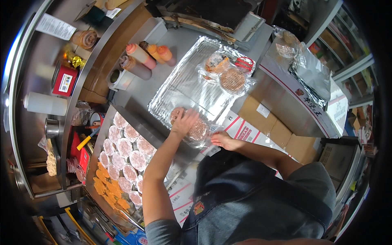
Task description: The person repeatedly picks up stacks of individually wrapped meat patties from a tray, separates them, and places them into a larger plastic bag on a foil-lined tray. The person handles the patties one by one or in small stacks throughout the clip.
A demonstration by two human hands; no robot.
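Note:
My left hand [184, 122] lies over a clear plastic bag of round meat patties [198, 130] at the near end of a foil-lined tray with a wire rack [180, 82]. Its fingers are spread between two patties. My right hand [222, 140] is at the bag's right edge, fingers bent near the plastic; whether they pinch it is unclear. Towards the tray's far right lie more bagged patties [232, 80], a bag with orange and dark contents [216, 62] and red-handled scissors [245, 63].
On the left, a metal tray holds round patties on paper [124, 147] and orange slices [107, 186]. Squeeze bottles [141, 56] stand beyond it. A griddle [208, 12] is at the back. Cardboard boxes [260, 119] stand right of the foil tray.

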